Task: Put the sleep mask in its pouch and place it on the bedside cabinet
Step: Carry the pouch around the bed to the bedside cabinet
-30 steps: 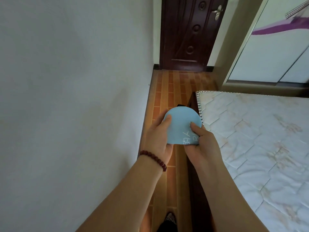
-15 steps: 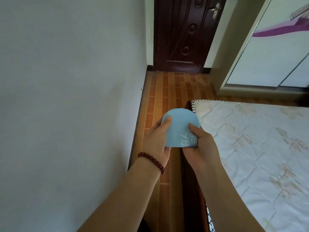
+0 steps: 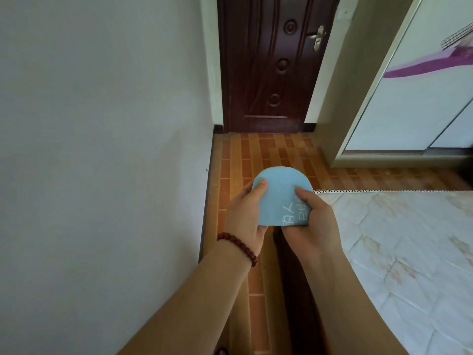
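I hold a light blue pouch with a rounded top and white lettering near its lower right corner. It is in front of me, above the strip of floor between wall and bed. My left hand grips its left edge, thumb on the front. My right hand grips its lower right corner. A dark red bead bracelet is on my left wrist. The sleep mask does not show; whether it is inside the pouch I cannot tell. No bedside cabinet is in view.
A white wall runs along the left. A quilted mattress on a dark bed frame fills the right. A dark wooden door stands shut ahead, beyond the orange brick-pattern floor. A wardrobe stands at the far right.
The view has swung so the door, floor and bed have shifted in frame. Both hands keep the same grip on the pouch.
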`<state>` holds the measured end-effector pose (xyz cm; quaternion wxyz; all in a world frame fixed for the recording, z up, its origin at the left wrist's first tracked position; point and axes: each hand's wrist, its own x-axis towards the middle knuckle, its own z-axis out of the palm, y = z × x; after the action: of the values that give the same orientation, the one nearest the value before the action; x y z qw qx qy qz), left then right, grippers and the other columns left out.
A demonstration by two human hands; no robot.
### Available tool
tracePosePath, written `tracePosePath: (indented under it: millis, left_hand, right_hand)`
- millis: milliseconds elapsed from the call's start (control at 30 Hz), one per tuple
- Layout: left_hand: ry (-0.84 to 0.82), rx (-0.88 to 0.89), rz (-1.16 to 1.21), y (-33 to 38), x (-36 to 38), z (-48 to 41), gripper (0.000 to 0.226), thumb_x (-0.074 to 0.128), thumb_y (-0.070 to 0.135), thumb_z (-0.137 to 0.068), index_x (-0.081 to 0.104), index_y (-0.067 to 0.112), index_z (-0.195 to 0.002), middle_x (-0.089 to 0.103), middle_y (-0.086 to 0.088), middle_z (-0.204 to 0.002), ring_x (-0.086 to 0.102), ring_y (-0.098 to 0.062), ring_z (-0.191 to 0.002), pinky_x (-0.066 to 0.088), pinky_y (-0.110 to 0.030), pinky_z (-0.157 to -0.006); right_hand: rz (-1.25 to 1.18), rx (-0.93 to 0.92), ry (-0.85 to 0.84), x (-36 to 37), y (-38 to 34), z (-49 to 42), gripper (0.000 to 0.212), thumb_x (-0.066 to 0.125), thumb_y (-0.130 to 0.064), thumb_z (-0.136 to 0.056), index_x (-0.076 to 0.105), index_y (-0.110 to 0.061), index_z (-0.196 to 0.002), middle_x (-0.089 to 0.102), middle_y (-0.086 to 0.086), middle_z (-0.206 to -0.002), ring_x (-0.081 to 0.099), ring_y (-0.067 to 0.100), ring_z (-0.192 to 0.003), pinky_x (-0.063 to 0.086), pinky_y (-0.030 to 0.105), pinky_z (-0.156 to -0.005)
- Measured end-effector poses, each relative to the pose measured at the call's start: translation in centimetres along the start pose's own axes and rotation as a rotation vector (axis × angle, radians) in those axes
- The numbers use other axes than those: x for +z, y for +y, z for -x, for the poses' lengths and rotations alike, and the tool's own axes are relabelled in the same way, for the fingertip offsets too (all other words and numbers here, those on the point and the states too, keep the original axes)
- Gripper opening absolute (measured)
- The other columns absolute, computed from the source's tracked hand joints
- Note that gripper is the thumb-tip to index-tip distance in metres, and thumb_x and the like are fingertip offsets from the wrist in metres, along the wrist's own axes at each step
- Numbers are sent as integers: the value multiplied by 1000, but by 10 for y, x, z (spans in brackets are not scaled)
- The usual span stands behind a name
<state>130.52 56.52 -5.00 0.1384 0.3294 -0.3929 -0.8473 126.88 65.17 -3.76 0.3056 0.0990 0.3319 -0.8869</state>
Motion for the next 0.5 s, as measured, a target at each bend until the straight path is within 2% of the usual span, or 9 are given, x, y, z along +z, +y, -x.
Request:
tracePosePath:
  millis: [133,233,300,400,500]
  left_hand:
    - [10,-59,-50,15,16,-49,18,62,29,-86,60,23,-102,65,-7,-110,63,-25,-100,56,-42,-86]
    - [2,-116,-57,21,34,-86,26,63,29,-85,60,21,-109,65,-8,-113,63,-26,-101,55,-44,-88]
    - [3,-138,-61,25,49,-112,22,63,29,-84,59,22,-105,64,-9,-111,62,-27,-100,55,-44,-86]
    - [-9,-133,-76,34,74,-155,9,62,30,-85,58,25,-90,64,-7,-104,62,-24,-95,56,-39,-79]
    - [-16,-124,-103,47,105,-200,9,62,32,-85,57,26,-88,63,-6,-103,62,-24,-95,56,-37,-75]
  right_hand:
    - [-33,9,42,8,-10,-49,10,55,-5,-87,59,-6,-97,76,10,-71,74,22,-63,59,33,-51]
    - [-19,17,102,7,-24,-88,15,57,-7,-86,60,-6,-100,74,13,-88,74,24,-70,58,36,-55]
    - [-13,17,120,8,-36,-116,18,58,-8,-86,59,-6,-103,73,14,-95,72,26,-77,58,37,-57]
    - [-45,5,68,12,-56,-161,16,55,-7,-87,59,-4,-102,77,13,-79,75,26,-69,59,35,-53]
    - [-35,-11,44,17,-81,-208,22,56,-9,-86,58,-5,-108,77,11,-76,75,25,-69,59,36,-54]
